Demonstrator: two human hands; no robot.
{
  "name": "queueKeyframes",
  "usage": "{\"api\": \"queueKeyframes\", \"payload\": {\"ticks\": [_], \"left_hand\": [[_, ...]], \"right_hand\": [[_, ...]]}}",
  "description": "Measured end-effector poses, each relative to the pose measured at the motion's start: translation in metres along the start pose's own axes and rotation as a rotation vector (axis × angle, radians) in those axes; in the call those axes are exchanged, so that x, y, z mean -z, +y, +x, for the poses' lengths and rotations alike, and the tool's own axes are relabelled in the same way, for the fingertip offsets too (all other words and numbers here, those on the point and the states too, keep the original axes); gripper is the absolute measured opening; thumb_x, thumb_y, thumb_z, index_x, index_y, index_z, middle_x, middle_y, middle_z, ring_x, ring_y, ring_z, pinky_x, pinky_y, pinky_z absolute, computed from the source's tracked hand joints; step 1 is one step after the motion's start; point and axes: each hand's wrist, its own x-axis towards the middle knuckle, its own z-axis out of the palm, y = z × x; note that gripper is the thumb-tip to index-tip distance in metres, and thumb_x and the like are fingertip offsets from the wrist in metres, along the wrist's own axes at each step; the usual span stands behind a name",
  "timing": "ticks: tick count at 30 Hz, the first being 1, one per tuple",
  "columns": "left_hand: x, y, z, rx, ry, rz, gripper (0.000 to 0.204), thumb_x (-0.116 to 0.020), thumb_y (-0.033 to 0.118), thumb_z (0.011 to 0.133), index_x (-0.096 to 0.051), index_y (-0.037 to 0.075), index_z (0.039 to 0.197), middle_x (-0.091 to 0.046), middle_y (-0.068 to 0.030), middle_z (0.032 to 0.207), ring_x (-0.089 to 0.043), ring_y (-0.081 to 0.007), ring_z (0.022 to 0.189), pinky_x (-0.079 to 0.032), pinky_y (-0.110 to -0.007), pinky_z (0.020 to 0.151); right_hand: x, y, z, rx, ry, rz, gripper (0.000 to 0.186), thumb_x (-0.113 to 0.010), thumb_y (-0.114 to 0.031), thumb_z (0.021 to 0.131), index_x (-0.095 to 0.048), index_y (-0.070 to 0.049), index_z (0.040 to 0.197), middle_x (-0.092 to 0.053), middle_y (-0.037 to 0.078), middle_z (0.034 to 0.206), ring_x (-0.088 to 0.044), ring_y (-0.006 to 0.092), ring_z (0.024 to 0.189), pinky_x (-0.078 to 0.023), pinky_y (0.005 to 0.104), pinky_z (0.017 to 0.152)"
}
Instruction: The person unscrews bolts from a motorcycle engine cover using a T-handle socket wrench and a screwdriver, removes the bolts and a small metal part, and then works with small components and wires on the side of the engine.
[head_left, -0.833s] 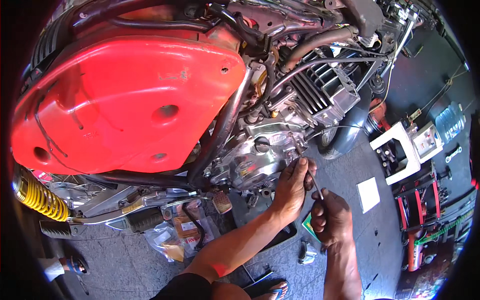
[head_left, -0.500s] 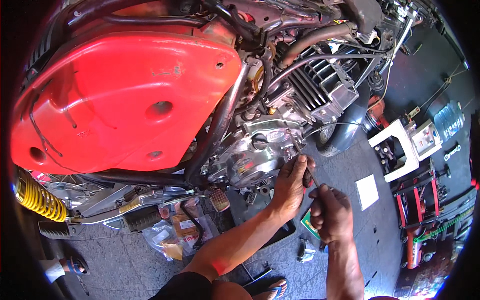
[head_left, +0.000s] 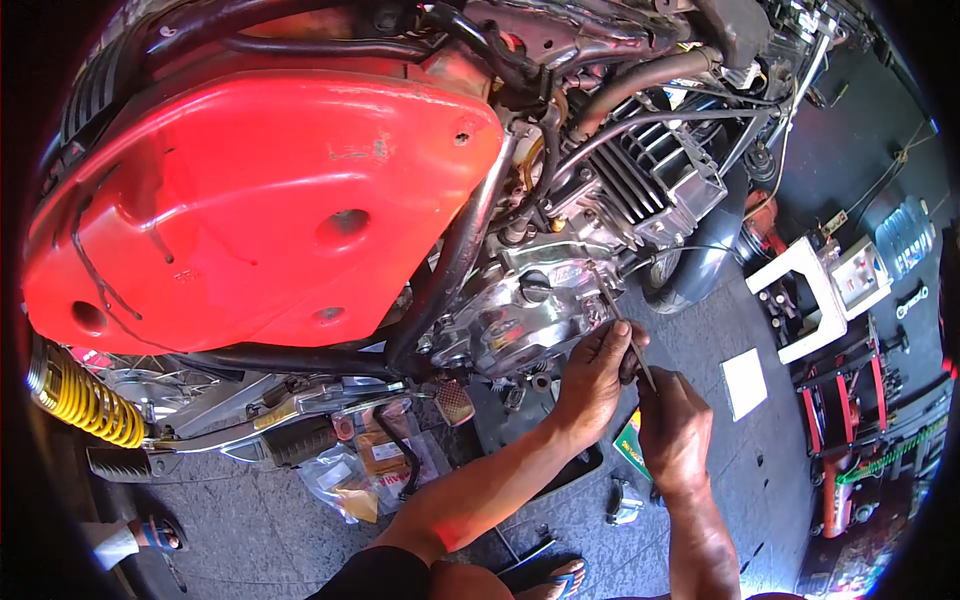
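A motorcycle engine with a silver side cover point(head_left: 505, 335) is before me, right of centre. Near the cover's right edge, the thumb and fingers of my left hand point(head_left: 590, 385) close round the shaft of a thin metal rod-like tool point(head_left: 644, 368). The rod slants up from my right hand, past the left, to the cover's edge. My right hand point(head_left: 675, 430) grips its lower end in a fist, below and right of the left. That fist hides the tool's end, so its exact kind does not show.
A large red side panel point(head_left: 260, 210) fills the upper left. Beneath the engine lies a dark tray point(head_left: 575, 475), near clear plastic packets point(head_left: 345, 480). A small silver part point(head_left: 624, 502) and a white sheet point(head_left: 743, 384) rest on the floor. A white frame point(head_left: 812, 290) stands right.
My right hand has turned about the tool, its back now facing up more, and sits a little closer to the left. The whole view has shifted slightly.
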Motion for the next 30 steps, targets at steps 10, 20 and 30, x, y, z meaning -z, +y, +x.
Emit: {"api": "queueKeyframes", "payload": {"ticks": [10, 20, 30], "left_hand": [[-0.007, -0.004, -0.005, 0.047, 0.066, 0.001, 0.027, -0.065, 0.03, 0.097, -0.066, 0.002, 0.099, -0.059, 0.0011, 0.077, -0.05, -0.0045, 0.063, -0.04, -0.021, 0.059], [-0.004, 0.0, -0.003, 0.021, 0.037, 0.072, 0.033, -0.062, 0.033, 0.098, -0.066, 0.0, 0.105, -0.057, 0.0018, 0.07, -0.049, -0.0051, 0.062, -0.041, -0.022, 0.058], [0.001, -0.005, -0.006, -0.013, 0.061, 0.003, 0.031, -0.065, 0.032, 0.097, -0.066, 0.002, 0.104, -0.049, 0.0052, 0.065, -0.047, -0.0046, 0.061, -0.037, -0.021, 0.056]], "right_hand": [[0.001, -0.007, 0.0, 0.017, 0.16, 0.005, 0.026, -0.063, -0.023, 0.097, -0.066, 0.002, 0.092, -0.067, 0.01, 0.07, -0.062, 0.0164, 0.055, -0.048, 0.0313, 0.051], [0.009, -0.006, 0.005, 0.026, 0.065, 0.027, 0.022, -0.069, 0.002, 0.078, -0.062, 0.0, 0.098, -0.059, 0.016, 0.101, -0.061, 0.0308, 0.084, -0.05, 0.0384, 0.07], [0.048, -0.003, 0.052, -0.167, -0.394, 0.305, 0.031, -0.064, -0.028, 0.093, -0.068, 0.003, 0.093, -0.066, 0.016, 0.081, -0.063, 0.027, 0.074, -0.047, 0.0385, 0.07]]}}
